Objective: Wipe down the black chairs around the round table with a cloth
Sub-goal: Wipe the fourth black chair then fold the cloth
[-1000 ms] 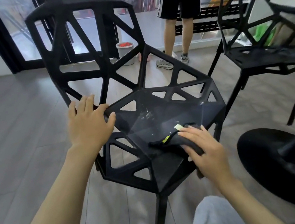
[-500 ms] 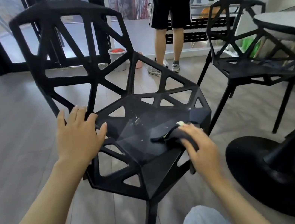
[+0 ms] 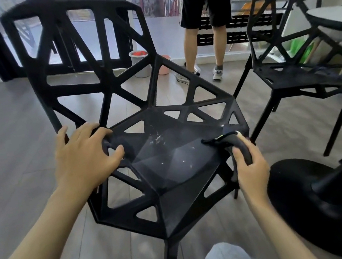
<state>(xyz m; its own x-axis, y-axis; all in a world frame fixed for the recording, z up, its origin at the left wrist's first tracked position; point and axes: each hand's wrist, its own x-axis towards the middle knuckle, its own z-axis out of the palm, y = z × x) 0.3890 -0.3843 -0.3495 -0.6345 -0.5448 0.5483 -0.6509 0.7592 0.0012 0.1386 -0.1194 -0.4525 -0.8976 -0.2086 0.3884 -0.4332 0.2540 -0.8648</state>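
— Where was the cloth?
— Head view: the dark grey cloth [image 3: 238,145] lay at the seat's right edge of the black lattice plastic chair [image 3: 169,152], pinched in the right hand [image 3: 251,170]'s curled fingers.
— And the other?
— The left hand [image 3: 83,158] rested spread on the seat's left edge; fingers wide.

Grey plank floor [image 3: 10,157] carries two black chairs [image 3: 173,174] (plus the table base [image 3: 316,206]).
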